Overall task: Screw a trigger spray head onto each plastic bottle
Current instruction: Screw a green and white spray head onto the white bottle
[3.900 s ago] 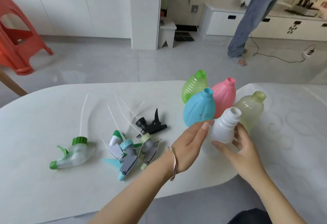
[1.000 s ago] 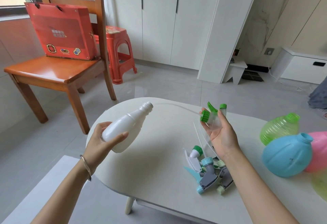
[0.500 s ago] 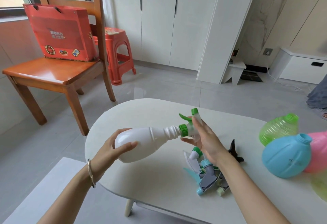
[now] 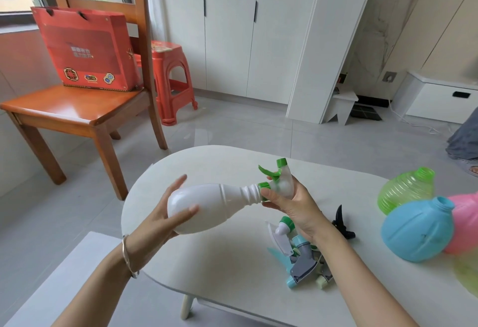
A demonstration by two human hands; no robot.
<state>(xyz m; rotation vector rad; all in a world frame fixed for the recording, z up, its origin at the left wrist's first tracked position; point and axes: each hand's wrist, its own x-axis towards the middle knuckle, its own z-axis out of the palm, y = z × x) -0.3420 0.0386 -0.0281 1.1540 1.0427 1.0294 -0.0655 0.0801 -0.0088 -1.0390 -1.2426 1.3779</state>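
Note:
My left hand (image 4: 165, 216) cups the base of a white plastic bottle (image 4: 209, 206), held sideways above the white table (image 4: 232, 269). At the bottle's neck sits a clear trigger spray head with green collar and lever (image 4: 278, 183), gripped by my right hand (image 4: 294, 205) with fingers around the collar. Below my right forearm lie several loose spray heads (image 4: 297, 257) in a pile, with a black one (image 4: 341, 223) beside it. A blue bottle (image 4: 419, 231), a green ribbed bottle (image 4: 406, 189) and a pink bottle (image 4: 463, 220) stand at the right.
A wooden chair (image 4: 75, 109) with a red gift box (image 4: 88, 50) stands to the left, a red plastic stool (image 4: 170, 76) behind it. White cabinets line the back wall. A person's leg and foot (image 4: 465, 151) show at the right edge.
The spray head's tube went into the white bottle and the green collar now meets the neck. My left fingers have loosened and spread on the bottle's base.

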